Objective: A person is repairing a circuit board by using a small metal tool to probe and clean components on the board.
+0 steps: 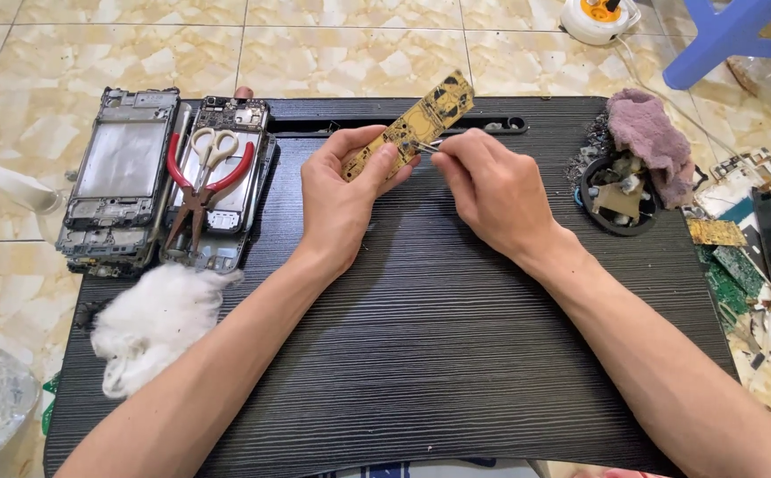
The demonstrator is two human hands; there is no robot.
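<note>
Scene: a person works seated at a low black wood-grain desk (456, 354) set on a marbled tile floor, seen from a head camera.
Left hand: the left hand (341, 199) grips a long yellow circuit board (412, 124) just above frame centre, fingers closed round its lower end and thumb on its face, so the board tilts up to the right and its face is turned to the camera.
Right hand: the right hand (492, 190) pinches slim metal tweezers (428, 146), fingers narrow, with the tips at the board's near edge; the close grip looks suited to fine picking.
Upper left: two stripped phone frames (120, 177) lie side by side, with red-handled scissors (200, 173) laid across the right one, within the left hand's reach.
Lower left: a wad of white cotton (151, 323) sits at the desk's edge.
Right: a small black dish (616, 199) of loose parts sits under a mauve cloth (647, 133), with board scraps (726, 265) spread beyond the desk's edge.
</note>
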